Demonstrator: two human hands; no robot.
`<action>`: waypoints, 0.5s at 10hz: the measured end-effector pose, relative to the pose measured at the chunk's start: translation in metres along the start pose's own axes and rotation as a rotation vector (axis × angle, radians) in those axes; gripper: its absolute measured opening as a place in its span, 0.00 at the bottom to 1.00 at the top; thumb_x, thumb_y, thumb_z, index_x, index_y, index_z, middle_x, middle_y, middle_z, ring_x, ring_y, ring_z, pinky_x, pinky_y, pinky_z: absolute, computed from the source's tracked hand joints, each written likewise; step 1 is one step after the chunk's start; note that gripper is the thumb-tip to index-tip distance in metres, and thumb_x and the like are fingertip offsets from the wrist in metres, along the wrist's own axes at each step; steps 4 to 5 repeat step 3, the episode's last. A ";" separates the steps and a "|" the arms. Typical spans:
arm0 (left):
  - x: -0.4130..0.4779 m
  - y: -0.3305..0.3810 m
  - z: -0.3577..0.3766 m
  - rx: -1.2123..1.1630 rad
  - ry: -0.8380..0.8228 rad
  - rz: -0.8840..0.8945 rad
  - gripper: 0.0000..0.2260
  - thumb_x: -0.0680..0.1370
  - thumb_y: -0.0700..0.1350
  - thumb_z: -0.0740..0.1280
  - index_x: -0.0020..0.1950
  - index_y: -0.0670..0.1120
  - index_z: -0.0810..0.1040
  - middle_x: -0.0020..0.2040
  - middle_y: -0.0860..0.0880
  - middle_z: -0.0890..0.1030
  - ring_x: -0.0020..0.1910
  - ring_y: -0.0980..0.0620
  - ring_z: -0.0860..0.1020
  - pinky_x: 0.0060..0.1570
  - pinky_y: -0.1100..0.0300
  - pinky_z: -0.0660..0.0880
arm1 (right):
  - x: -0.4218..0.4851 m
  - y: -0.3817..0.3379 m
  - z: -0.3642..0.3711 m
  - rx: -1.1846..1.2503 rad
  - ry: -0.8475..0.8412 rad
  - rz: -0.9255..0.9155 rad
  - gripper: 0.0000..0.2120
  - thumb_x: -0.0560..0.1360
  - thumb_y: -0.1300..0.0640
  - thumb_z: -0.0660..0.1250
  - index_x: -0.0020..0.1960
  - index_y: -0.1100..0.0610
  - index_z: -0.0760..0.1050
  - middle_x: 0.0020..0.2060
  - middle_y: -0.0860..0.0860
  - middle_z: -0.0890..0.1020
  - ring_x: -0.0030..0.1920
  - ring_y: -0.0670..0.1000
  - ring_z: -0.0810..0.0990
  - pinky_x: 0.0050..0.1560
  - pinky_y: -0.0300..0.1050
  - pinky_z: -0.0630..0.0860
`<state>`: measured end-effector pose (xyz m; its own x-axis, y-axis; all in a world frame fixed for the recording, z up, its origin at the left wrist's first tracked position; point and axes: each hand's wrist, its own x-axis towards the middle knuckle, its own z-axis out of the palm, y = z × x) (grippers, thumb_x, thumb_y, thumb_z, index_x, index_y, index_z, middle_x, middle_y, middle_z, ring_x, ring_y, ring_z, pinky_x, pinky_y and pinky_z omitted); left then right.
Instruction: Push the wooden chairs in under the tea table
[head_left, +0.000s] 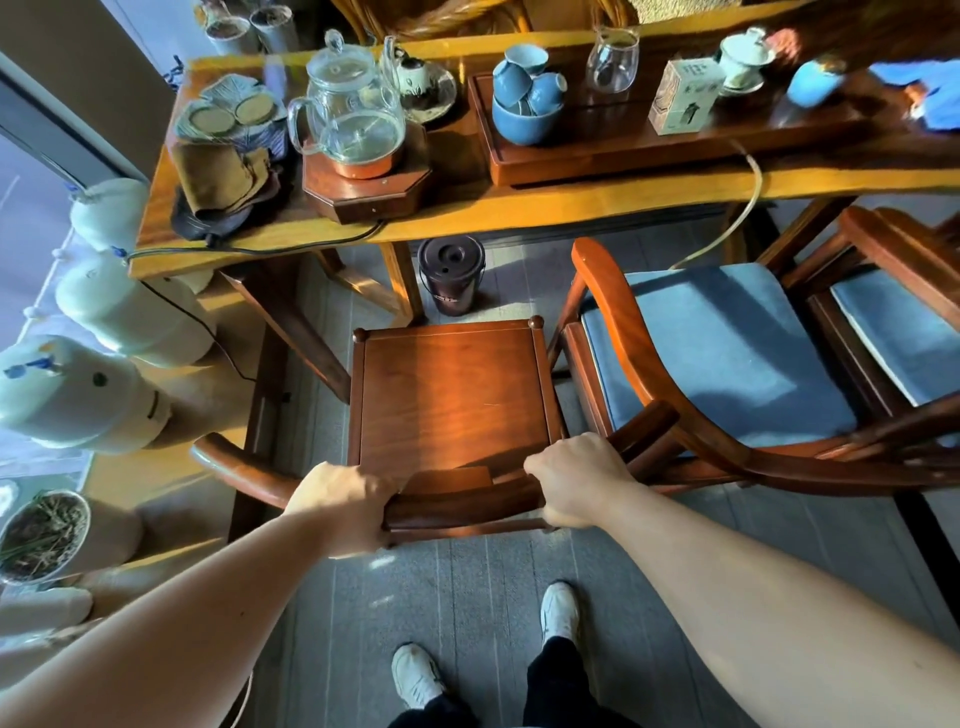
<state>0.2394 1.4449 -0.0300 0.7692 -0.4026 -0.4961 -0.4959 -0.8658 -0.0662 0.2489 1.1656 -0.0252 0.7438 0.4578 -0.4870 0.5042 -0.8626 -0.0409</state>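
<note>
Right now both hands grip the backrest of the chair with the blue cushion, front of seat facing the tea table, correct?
Not quite. In the head view the left hand and right hand grip the backrest of the bare wooden chair, which has no cushion. The blue-cushioned chair stands beside it, untouched. The seat does face the tea table.

A reddish-brown bare wooden chair (452, 395) fills the frame's centre. Right of it, a red-brown armchair with a plain blue cushion (717, 348). Across the top, a honey-yellow tea table (545, 205) bears sky-blue ceramic cups (527, 98). Grey striped floor (467, 587) lies below.
</note>
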 end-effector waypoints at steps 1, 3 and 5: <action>0.001 0.000 -0.001 0.002 -0.036 -0.008 0.10 0.71 0.55 0.62 0.50 0.56 0.73 0.37 0.55 0.77 0.37 0.52 0.78 0.34 0.61 0.71 | 0.000 0.001 0.001 -0.013 -0.008 -0.008 0.10 0.69 0.51 0.67 0.49 0.52 0.74 0.42 0.50 0.82 0.43 0.56 0.80 0.47 0.51 0.76; -0.007 0.003 -0.006 -0.028 -0.014 0.024 0.23 0.71 0.69 0.59 0.58 0.55 0.68 0.43 0.56 0.76 0.46 0.51 0.77 0.42 0.57 0.72 | 0.003 0.007 0.002 0.030 -0.065 -0.051 0.32 0.70 0.33 0.65 0.66 0.50 0.65 0.59 0.51 0.77 0.59 0.56 0.75 0.61 0.57 0.70; -0.007 0.003 -0.006 -0.028 -0.014 0.024 0.23 0.71 0.69 0.59 0.58 0.55 0.68 0.43 0.56 0.76 0.46 0.51 0.77 0.42 0.57 0.72 | 0.003 0.007 0.002 0.030 -0.065 -0.051 0.32 0.70 0.33 0.65 0.66 0.50 0.65 0.59 0.51 0.77 0.59 0.56 0.75 0.61 0.57 0.70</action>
